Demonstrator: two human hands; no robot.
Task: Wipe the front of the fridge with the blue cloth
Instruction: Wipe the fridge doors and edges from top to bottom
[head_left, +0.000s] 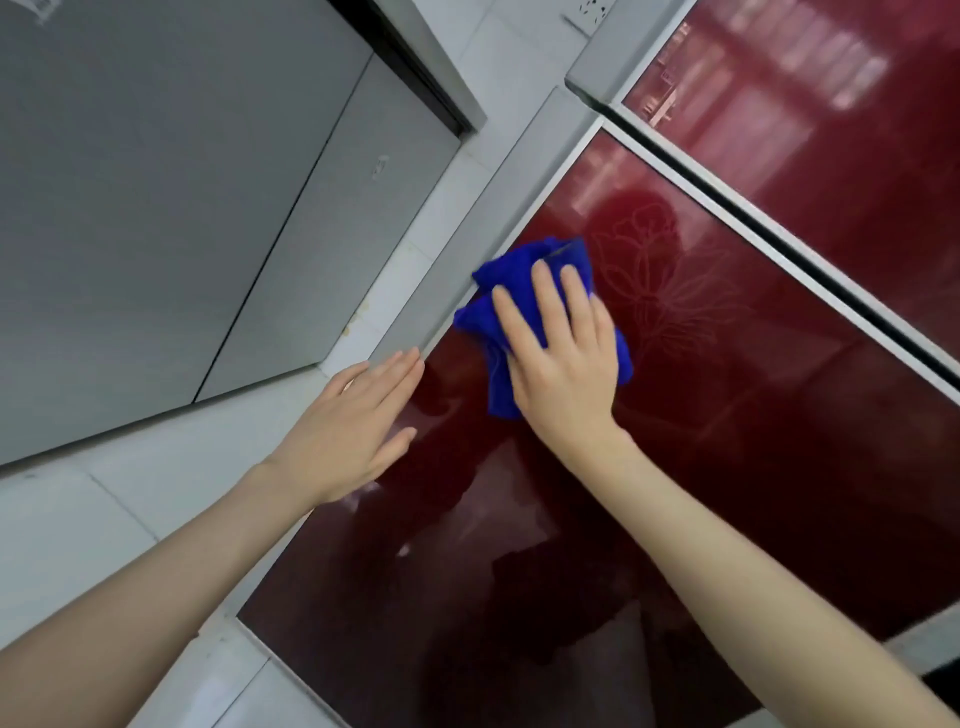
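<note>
The fridge front is glossy dark red glass with a faint flower drawing; its lower door (727, 441) fills the middle and right of the head view, the upper door (831, 130) lies above a silver-framed gap. A crumpled blue cloth (524, 270) is pressed flat against the lower door near its left edge, under my right hand (561, 358), whose fingers spread over it. My left hand (353, 421) is flat and open, fingers together, resting at the door's left edge just below and left of the cloth.
White wall tiles (78, 519) run along the fridge's left side. A grey door with a frame (156, 208) fills the upper left. A wall socket (592, 10) sits at the top. The fridge's silver side trim (467, 249) borders the tiles.
</note>
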